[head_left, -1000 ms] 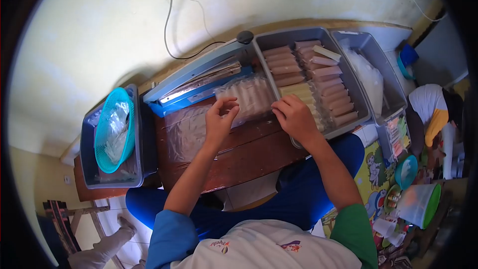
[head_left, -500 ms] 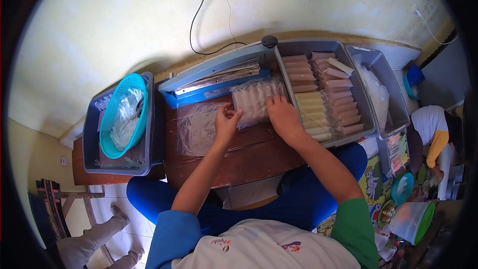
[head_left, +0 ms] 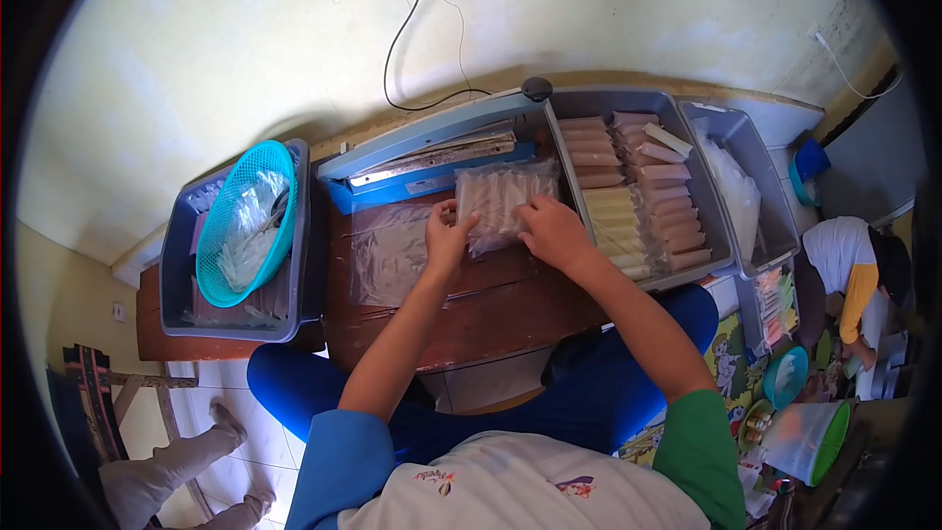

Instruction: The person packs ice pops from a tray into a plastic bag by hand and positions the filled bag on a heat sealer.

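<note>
A clear plastic pack of pale tubes (head_left: 502,196) lies on the brown wooden bench (head_left: 471,334), in front of the blue sealing device (head_left: 422,180). At its left edge, my left hand (head_left: 449,236) has its thumb and fingers curled round the pack's side. My right hand (head_left: 551,233) grips the pack's right side, fingertips on the plastic. Flat clear plastic bags (head_left: 388,253) lie just left of my left hand. Right of the pack, a grey bin (head_left: 728,236) holds rows of brownish and yellowish filled tubes (head_left: 615,221).
At left, a dark tub (head_left: 177,275) bears a turquoise basket (head_left: 208,260) of plastic wrappers. Another grey bin (head_left: 775,177) holds white plastic at right. A cable (head_left: 392,59) hangs on the wall. Another person (head_left: 839,255) bends at far right; a person's legs (head_left: 177,466) show lower left.
My right hand has moved left from beside the bin, onto the pack. My left hand has closed in on the pack's left edge. The view has shifted slightly.
</note>
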Demonstrator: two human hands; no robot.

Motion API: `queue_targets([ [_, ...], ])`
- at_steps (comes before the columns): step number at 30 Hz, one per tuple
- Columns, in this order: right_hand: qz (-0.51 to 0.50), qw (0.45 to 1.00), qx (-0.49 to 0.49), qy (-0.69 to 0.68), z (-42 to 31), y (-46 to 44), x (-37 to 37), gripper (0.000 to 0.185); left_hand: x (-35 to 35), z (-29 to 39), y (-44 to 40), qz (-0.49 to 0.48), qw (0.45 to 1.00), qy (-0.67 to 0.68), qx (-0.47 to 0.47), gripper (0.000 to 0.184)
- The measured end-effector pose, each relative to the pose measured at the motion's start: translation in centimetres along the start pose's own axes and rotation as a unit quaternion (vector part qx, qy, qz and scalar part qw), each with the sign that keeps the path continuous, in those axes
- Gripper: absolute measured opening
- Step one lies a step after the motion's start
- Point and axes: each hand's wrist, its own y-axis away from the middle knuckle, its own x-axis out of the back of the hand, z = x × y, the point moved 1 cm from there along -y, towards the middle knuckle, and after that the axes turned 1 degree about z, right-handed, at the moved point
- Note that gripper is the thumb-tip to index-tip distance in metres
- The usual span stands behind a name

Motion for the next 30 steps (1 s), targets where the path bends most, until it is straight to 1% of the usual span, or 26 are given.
queue_targets([
  [2, 0.012, 0.994, -0.044, -0.101, 0.1, -0.5, 0.7, 0.023, 0.0, 1.7, 1.7, 0.028, 0.979, 0.179, 0.094, 0.055],
  [6, 0.035, 0.996, -0.059, -0.057, 2.4, -2.7, -0.6, 0.024, 0.1, 0.0, 2.0, 0.049, 0.969, 0.209, 0.121, 0.055],
  [8, 0.002, 0.996, -0.093, 0.015, 3.9, -4.3, -1.6, 0.028, -0.1, 0.1, 2.2, 0.055, 0.951, 0.268, 0.141, 0.056],
  [9, 0.003, 0.996, -0.091, 0.015, 4.0, -5.1, -1.6, 0.028, 0.0, 0.5, 2.3, 0.056, 0.951, 0.269, 0.140, 0.056],
  [11, -0.100, 0.983, -0.153, 0.034, 4.0, -6.3, -2.1, 0.025, 0.2, 1.2, 2.6, 0.038, 0.951, 0.247, 0.182, 0.055],
  [12, -0.100, 0.983, -0.152, 0.034, 4.1, -6.5, -2.4, 0.025, 0.3, 1.3, 2.5, 0.039, 0.951, 0.247, 0.181, 0.055],
  [14, -0.043, 0.988, -0.127, 0.077, 4.1, -6.9, -2.9, 0.021, 0.5, 1.3, 2.4, -0.004, 0.957, 0.227, 0.182, 0.055],
  [18, -0.056, 0.987, -0.125, 0.088, 4.1, -7.5, -2.9, 0.018, 0.6, 1.2, 2.0, -0.003, 0.957, 0.222, 0.184, 0.054],
  [20, -0.042, 0.984, -0.163, 0.058, 4.0, -7.7, -2.4, 0.016, 0.5, 1.3, 1.8, -0.010, 0.962, 0.199, 0.186, 0.052],
  [21, -0.042, 0.984, -0.165, 0.060, 4.1, -7.5, -2.2, 0.016, 0.4, 1.4, 1.9, -0.012, 0.962, 0.200, 0.187, 0.052],
  [23, 0.027, 0.988, -0.150, 0.004, 4.1, -7.1, -1.7, 0.009, 0.3, 1.6, 1.9, -0.009, 0.964, 0.198, 0.178, 0.048],
  [24, 0.026, 0.988, -0.152, 0.005, 4.3, -6.8, -2.0, 0.009, 0.3, 1.8, 2.1, -0.011, 0.964, 0.198, 0.179, 0.048],
  [26, 0.125, 0.989, -0.080, 0.011, 4.7, -6.4, -2.5, 0.010, 0.3, 2.3, 2.4, 0.012, 0.950, 0.257, 0.176, 0.046],
  [27, 0.125, 0.989, -0.080, 0.011, 4.9, -6.3, -2.3, 0.010, 0.5, 2.3, 2.3, 0.012, 0.950, 0.257, 0.176, 0.046],
  [29, 0.227, 0.972, 0.021, -0.055, 5.0, -6.0, -1.7, 0.012, 1.0, 2.4, 2.0, 0.015, 0.935, 0.321, 0.150, 0.042],
  [30, 0.227, 0.972, 0.021, -0.055, 4.6, -5.9, -0.6, 0.012, 1.3, 2.6, 1.9, 0.015, 0.935, 0.321, 0.149, 0.042],
])
